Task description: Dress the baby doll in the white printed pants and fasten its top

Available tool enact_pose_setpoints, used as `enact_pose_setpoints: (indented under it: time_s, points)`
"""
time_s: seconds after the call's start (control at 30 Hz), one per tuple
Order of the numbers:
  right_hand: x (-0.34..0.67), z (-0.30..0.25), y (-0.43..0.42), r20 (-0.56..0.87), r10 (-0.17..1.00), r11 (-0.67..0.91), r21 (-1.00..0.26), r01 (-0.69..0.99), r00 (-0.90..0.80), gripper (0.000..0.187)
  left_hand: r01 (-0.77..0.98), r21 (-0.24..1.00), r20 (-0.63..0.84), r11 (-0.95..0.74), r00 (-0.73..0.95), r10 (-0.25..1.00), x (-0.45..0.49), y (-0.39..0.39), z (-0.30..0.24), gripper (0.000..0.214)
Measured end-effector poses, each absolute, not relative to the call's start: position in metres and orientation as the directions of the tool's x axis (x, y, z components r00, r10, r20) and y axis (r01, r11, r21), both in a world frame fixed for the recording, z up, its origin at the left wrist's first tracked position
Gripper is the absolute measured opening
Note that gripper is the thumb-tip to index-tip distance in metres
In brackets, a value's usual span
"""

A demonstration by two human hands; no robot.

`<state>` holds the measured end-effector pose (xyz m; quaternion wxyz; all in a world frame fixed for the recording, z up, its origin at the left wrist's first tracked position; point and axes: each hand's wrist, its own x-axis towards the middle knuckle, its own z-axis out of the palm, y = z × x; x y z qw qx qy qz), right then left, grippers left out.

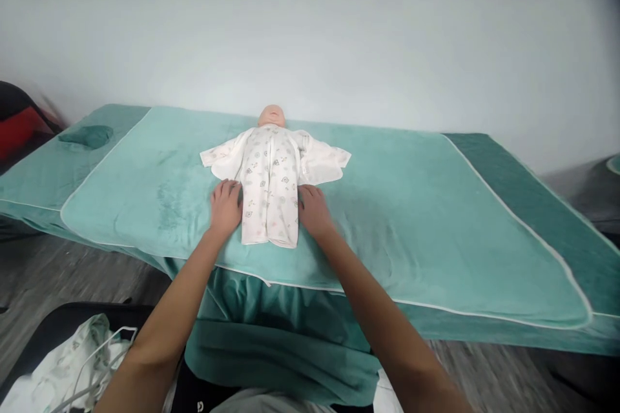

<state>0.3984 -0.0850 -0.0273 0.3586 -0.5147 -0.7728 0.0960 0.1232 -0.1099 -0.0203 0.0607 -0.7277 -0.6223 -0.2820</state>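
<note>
Hands, left hand [225, 205] and right hand [314, 210], flank doll [270, 184] near blanket [411, 219] edge

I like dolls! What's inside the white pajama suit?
A baby doll: only its head shows above the suit. Its body, arms and legs are covered. Left hand and right hand rest beside it.

Teal-blanketed bed [436, 219], dressed doll [271, 174]

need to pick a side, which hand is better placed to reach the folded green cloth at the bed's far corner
Left, probably. The left hand lies beside the doll's romper on the same side as the folded green cloth; the right hand would cross the doll.
</note>
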Motion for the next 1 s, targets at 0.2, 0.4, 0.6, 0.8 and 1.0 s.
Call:
enact_pose_setpoints:
  time_s: [0.2, 0.4, 0.6, 0.8, 1.0]
  points:
    - [0.383, -0.021, -0.054, 0.427, 0.836, 0.510, -0.370, 0.777, -0.345, 0.032, 0.953, 0.128, 0.406, -0.273, 0.201, 0.891, 0.127, -0.072, -0.017, 0.038]
    - [0.384, -0.020, -0.046, 0.397, 0.850, 0.473, -0.288, 0.833, -0.345, 0.022, 0.909, 0.075, 0.296, -0.410, 0.372, 0.880, 0.123, -0.052, -0.015, 0.045]
    - [0.379, -0.013, -0.042, 0.358, 0.863, 0.447, -0.211, 0.869, -0.357, 0.021, 0.860, 0.056, 0.261, -0.507, 0.478, 0.839, 0.125, -0.042, -0.012, 0.049]
    - [0.381, -0.018, -0.054, 0.370, 0.875, 0.414, -0.243, 0.877, -0.311, 0.025, 0.867, 0.045, 0.323, -0.497, 0.458, 0.828, 0.127, -0.047, -0.012, 0.044]
    - [0.386, -0.024, -0.056, 0.364, 0.856, 0.474, -0.275, 0.836, -0.366, 0.033, 0.886, -0.030, 0.319, -0.463, 0.448, 0.835, 0.130, -0.049, -0.013, 0.044]
